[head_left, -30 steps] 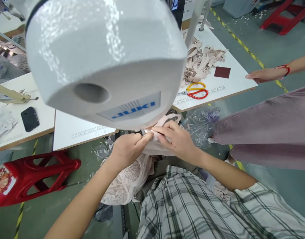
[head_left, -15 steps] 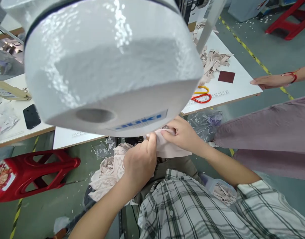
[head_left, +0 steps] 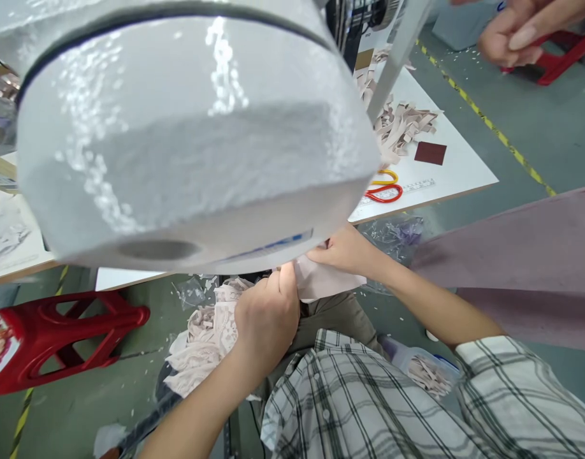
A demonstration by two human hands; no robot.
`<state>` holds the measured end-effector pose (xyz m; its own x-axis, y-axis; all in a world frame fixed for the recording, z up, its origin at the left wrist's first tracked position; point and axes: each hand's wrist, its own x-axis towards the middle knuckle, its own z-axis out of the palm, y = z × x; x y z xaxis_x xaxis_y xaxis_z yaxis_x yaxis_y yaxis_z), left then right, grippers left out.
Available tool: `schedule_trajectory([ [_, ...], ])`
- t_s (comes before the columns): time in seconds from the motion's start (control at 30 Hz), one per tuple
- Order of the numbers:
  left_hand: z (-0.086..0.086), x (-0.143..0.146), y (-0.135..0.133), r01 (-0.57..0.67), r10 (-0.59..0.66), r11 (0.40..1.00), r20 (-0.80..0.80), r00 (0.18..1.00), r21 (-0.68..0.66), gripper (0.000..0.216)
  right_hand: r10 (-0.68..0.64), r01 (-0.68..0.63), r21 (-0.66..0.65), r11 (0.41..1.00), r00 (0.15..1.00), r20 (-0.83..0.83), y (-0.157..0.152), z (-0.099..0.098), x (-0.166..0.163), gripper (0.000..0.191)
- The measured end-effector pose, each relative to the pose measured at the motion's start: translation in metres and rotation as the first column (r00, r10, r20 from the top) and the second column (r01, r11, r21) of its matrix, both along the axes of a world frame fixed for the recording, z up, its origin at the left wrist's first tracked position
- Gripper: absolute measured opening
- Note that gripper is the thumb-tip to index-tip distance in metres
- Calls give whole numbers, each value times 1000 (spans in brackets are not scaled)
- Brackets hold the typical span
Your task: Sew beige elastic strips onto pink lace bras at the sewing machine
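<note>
White counter (head_left: 457, 173) behind, sewing machine head (head_left: 187, 140) above: my left hand (head_left: 266, 315) has curled shut, grip clamped on the pale fabric (head_left: 324, 282) just right of it; my right hand (head_left: 343, 250) presses that fabric, whether pinching I cannot tell.

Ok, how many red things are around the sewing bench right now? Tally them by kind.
Stools: 2
Scissors, one handle red: 1
Dark red square: 1
Total: 4
The cloth gripped by the left hand is pale pink, so not counted.
</note>
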<state>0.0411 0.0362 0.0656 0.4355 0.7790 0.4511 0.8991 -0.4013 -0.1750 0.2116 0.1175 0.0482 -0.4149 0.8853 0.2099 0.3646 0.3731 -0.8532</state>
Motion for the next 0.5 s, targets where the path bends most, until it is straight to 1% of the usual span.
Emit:
schedule_trajectory([
  [0.23, -1, 2, 1, -3, 3, 1000, 3, 1000, 10, 19, -4, 5, 18, 1000, 1000, -8, 0, 1, 1, 22],
  [0.5, -2, 1, 1, 21, -20, 1000, 43, 999, -11, 20, -27, 27, -10, 1000, 1000, -1, -1, 2, 3, 17],
])
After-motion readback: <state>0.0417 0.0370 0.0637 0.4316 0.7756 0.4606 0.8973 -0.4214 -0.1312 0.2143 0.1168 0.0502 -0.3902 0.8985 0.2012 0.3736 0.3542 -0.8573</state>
